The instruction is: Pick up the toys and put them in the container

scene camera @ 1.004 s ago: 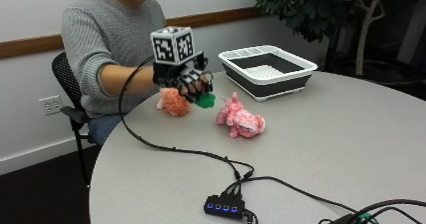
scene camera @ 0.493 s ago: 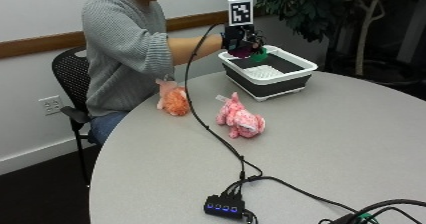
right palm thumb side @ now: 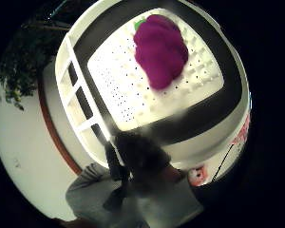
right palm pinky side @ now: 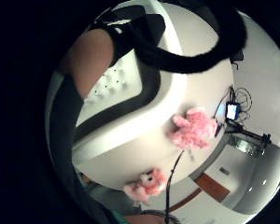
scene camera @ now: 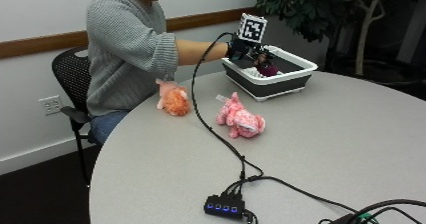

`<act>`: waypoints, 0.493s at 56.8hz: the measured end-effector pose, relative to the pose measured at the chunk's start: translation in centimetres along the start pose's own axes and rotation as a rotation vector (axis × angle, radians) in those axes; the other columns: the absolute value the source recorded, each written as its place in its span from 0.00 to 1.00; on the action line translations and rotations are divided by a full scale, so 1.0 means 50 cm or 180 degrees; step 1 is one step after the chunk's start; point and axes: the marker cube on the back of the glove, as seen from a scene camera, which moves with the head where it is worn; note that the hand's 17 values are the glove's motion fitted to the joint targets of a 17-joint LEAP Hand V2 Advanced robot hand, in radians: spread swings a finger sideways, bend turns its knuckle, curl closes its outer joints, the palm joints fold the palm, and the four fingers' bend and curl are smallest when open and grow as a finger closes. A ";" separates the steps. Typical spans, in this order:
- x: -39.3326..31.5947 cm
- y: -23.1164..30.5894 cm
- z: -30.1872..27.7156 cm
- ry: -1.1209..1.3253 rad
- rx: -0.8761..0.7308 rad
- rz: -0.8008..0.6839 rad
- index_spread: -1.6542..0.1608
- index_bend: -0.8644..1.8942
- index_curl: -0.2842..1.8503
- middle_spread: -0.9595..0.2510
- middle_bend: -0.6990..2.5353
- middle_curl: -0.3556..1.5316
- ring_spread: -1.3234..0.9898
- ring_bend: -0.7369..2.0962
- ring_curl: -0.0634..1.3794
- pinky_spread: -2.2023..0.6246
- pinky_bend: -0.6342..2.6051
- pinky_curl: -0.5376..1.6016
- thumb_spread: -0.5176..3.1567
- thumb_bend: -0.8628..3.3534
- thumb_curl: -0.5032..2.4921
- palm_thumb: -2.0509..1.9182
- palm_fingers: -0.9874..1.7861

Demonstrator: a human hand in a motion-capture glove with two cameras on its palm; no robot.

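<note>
In the outside view my gloved right hand (scene camera: 247, 51) hovers over the white and dark container (scene camera: 293, 78) at the table's far side. A purple grape toy with a green tip (scene camera: 268, 69) is inside the container, just below the hand. The thumb side palm view shows the toy (right palm thumb side: 161, 50) on the container's perforated floor (right palm thumb side: 114, 90), free of the fingers, which look relaxed. A pink plush toy (scene camera: 239, 119) and an orange plush toy (scene camera: 174, 98) lie on the table nearer the person, also visible as the pink one (right palm pinky side: 193, 128) and the orange one (right palm pinky side: 147, 184).
A black cable (scene camera: 216, 134) trails from the hand across the table to a small hub with blue lights (scene camera: 224, 205) near the front edge. A potted plant (scene camera: 313, 4) stands behind the container. The person sits on a black chair (scene camera: 70, 79).
The hand rose from the table beside the orange toy and carried the purple toy over to the container. The toy now lies in the container, out of the hand.
</note>
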 end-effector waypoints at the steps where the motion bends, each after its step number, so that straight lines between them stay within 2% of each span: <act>1: -0.004 0.004 -0.001 -0.0052 0.0009 -0.0078 0.73 0.35 0.30 0.67 0.27 0.43 0.47 0.52 0.31 0.78 0.51 0.46 0.46 0.18 0.27 0.49 0.25; 10: 0.018 0.034 -0.008 -0.0106 0.0093 -0.0149 0.74 0.34 0.27 0.69 0.25 0.39 0.50 0.49 0.28 0.79 0.50 0.45 0.45 0.19 0.26 0.49 0.27; 13: 0.035 0.043 -0.009 -0.0066 0.0115 0.0007 0.74 0.34 0.26 0.69 0.25 0.38 0.50 0.48 0.28 0.79 0.50 0.44 0.44 0.19 0.26 0.49 0.27; 16: 0.084 0.054 -0.007 0.0196 0.0137 0.0326 0.74 0.35 0.25 0.69 0.26 0.38 0.51 0.47 0.27 0.79 0.49 0.44 0.44 0.19 0.25 0.49 0.27; 21: 0.174 0.098 -0.012 0.0156 0.0173 0.0184 0.74 0.35 0.25 0.69 0.26 0.36 0.51 0.46 0.27 0.79 0.49 0.44 0.45 0.19 0.25 0.49 0.28; 28: 0.326 0.155 -0.017 -0.0201 0.0290 0.0751 0.74 0.36 0.24 0.69 0.26 0.35 0.52 0.45 0.26 0.79 0.48 0.43 0.45 0.19 0.24 0.49 0.29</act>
